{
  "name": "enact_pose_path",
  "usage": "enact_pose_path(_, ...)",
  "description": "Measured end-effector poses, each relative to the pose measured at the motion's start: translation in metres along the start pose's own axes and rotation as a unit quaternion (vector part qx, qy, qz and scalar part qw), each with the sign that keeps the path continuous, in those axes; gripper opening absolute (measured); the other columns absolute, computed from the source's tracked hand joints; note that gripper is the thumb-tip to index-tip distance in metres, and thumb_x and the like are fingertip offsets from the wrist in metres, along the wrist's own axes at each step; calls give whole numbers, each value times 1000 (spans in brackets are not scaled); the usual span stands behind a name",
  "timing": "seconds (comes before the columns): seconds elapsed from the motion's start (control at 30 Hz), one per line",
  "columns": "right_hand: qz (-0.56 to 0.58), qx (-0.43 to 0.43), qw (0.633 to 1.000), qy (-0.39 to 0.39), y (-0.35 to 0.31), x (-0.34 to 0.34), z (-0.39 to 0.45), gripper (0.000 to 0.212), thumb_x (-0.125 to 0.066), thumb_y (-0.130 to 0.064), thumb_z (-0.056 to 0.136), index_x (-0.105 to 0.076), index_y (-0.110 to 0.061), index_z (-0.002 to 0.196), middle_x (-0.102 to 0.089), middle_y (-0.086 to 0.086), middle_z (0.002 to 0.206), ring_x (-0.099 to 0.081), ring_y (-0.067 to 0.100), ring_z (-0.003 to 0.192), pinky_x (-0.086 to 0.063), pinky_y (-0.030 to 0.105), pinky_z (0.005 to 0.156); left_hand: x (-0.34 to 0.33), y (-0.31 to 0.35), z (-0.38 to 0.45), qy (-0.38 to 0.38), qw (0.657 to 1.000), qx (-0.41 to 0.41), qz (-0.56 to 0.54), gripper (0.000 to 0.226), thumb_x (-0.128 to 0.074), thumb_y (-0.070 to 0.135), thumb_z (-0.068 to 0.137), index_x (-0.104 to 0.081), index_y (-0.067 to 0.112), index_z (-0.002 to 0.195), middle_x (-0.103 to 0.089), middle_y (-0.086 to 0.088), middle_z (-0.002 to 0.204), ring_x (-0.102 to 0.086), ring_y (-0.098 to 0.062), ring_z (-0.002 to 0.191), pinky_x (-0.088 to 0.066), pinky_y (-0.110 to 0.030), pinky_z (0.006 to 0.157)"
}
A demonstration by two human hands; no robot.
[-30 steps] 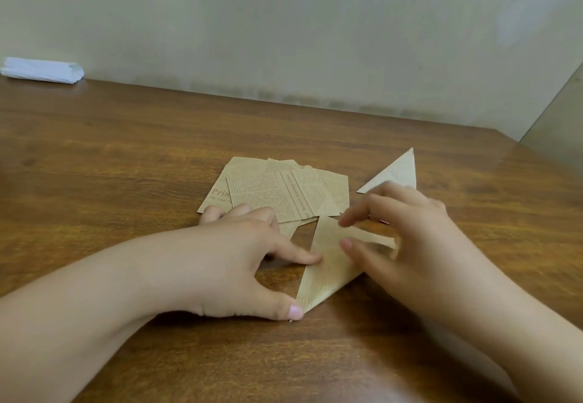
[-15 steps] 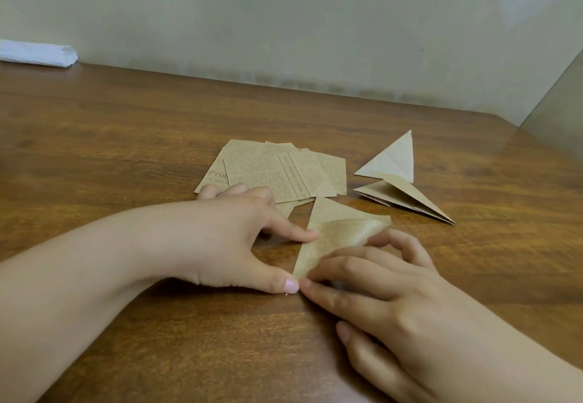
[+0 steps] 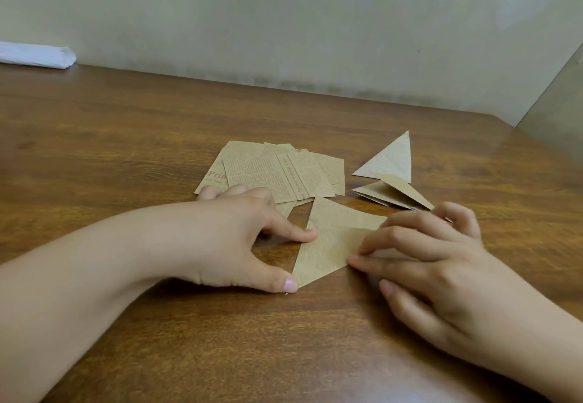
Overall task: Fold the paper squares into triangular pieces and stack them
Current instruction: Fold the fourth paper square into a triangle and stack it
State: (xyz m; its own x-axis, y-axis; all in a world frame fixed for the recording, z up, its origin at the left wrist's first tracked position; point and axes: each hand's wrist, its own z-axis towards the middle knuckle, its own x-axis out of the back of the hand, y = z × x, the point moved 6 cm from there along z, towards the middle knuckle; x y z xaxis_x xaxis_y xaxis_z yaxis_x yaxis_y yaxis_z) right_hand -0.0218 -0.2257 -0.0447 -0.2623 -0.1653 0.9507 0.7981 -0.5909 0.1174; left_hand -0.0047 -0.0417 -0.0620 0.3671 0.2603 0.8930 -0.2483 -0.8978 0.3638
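A: Folded triangle (image 3: 328,241) sits just before the square pile (image 3: 277,172). Left hand (image 3: 243,238) pins its edge, fingers straight.
B: Right hand (image 3: 441,263), fingers loosely bent, presses the crease. Judgement: keep corners aligned, sweep firmly.

I see a tan, newsprint-patterned folded piece (image 3: 331,238) lying flat near the table's front, triangular. Just behind it lies a loose, overlapping pile of unfolded paper squares (image 3: 277,170). To their right, two finished triangles (image 3: 391,178) overlap, the nearer one gaping slightly open.
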Motion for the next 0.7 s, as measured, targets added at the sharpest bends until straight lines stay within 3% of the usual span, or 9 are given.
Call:
enact_pose_path(0.1,0,-30,1000,4,10,2,-5,38,-35,-37,94,-69,-36,111,-59,-19,107,-49,11,106,-25,38,92,0,1,0,1,1000,-6,5,53,-52,72,71,-26,77,117,-34,24,100,-26,3,98,-21,-21,86)
enact_pose_path(0.23,-5,-70,998,4,18,2,-6,35,-42,-35,88,-72,-35,105,-57,-17,99,-47,9,101,-25,38,91,0,2,0,4,1000,-8,11,52,-52,71,72,-27,77,117,-33,25,100,-25,2,98,-20,-21,87)
enact_pose_path(0.4,-5,-107,994,-32,33,5,-10,36,-41,-37,87,-72,-37,104,-56,-21,95,-44,4,98,-20,33,92,1,1,0,14,1000,-18,7,52,-54,69,73,-28,75,118,-34,23,101,-24,5,96,-19,-9,80)
enact_pose_path(0.5,-2,-111,993,-33,28,6,-5,35,-41,-39,87,-74,-35,99,-60,-20,92,-45,4,94,-24,33,89,1,2,1,9,1000,-17,12,53,-53,70,73,-28,75,119,-35,22,102,-26,2,99,-21,-20,84)
enact_pose_path(0.63,108,-113,988,3,7,9,15,26,-48,-48,82,-71,-37,87,-60,-20,86,-51,-3,87,-34,31,87,2,2,0,11,1000,-18,7,54,-54,71,71,-29,76,118,-36,21,101,-27,1,98,-24,-15,80)
enact_pose_path(0.7,174,-104,979,-24,-10,4,31,20,-54,-49,80,-67,-35,83,-61,-20,82,-54,-5,84,-38,23,82,2,2,-1,10,1000,-21,3,52,-55,71,71,-30,75,117,-35,21,101,-27,2,98,-22,-12,79)
